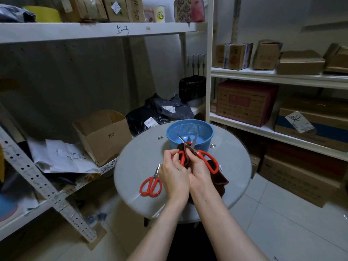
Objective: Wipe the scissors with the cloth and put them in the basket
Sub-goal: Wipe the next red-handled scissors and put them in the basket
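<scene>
While the red scissors (pixel 182 157) hang open just before the blue basket (pixel 207 140), the left hand (pixel 174 174) grips one handle and the right hand (pixel 199 172) pinches the brown cloth (pixel 220 181) onto a blade. On the round table (pixel 135 166) nearby lie second scissors (pixel 151 184).

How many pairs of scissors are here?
2. The first pair is gripped by the left hand while the right hand pinches the cloth on it, by the basket; the second pair lies on the table, left of the hands. Others may be hidden.
</scene>
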